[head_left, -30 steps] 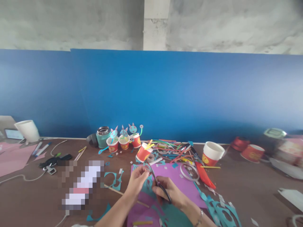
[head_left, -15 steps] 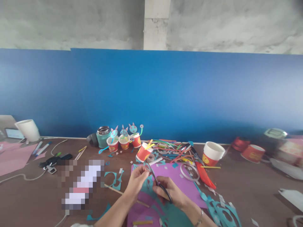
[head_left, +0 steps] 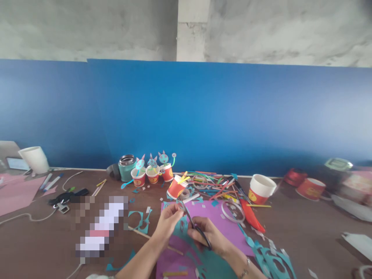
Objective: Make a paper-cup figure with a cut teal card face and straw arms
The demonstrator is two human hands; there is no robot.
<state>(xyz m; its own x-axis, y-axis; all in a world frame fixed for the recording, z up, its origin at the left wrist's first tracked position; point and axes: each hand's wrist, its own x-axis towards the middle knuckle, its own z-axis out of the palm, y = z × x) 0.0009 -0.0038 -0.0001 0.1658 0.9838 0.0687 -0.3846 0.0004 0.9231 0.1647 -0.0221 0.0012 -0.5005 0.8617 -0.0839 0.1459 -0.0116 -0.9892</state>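
Observation:
My right hand [head_left: 210, 236] is closed on the handles of dark scissors [head_left: 189, 217], whose blades point up and away to the left. Close by, my left hand [head_left: 170, 219] pinches something at the blade tips, too small to make out. Beneath both hands are purple paper [head_left: 209, 211] and teal paper [head_left: 217, 265]. A teal cutout with a pink-lined shape [head_left: 182, 226] lies between the hands. Just beyond the fingertips, a tilted red and white paper cup [head_left: 175, 187] holds yellow strips, beside a roll of tape [head_left: 185, 193].
Three cups [head_left: 153, 176] with teal animal faces stand behind, near a teal thermos [head_left: 127, 170]. Coloured pipe cleaners [head_left: 203, 182] lie piled at the back. To the right are stacked cups [head_left: 261, 188], a tape ring [head_left: 233, 211] and teal scraps [head_left: 273, 261]. A wooden stick [head_left: 142, 233] lies left.

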